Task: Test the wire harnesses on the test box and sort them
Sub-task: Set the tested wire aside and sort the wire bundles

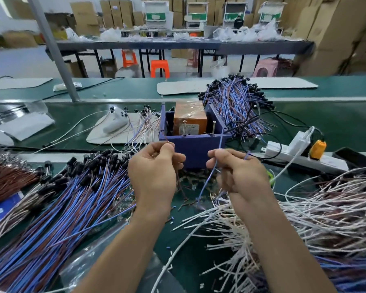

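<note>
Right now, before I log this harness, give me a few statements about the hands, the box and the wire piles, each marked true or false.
1. The left hand pinches a thin brown wire in front of the purple-blue box. True.
2. The right hand holds nothing. False: its fingers grip a thin blue wire.
3. An orange wrapped block sits inside the box. True.
4. The loose pile of white wires lies left of the hands. False: it lies on the right; the pile of blue and brown wires is on the left.
5. An orange plug sits in the white power strip. True.
</note>
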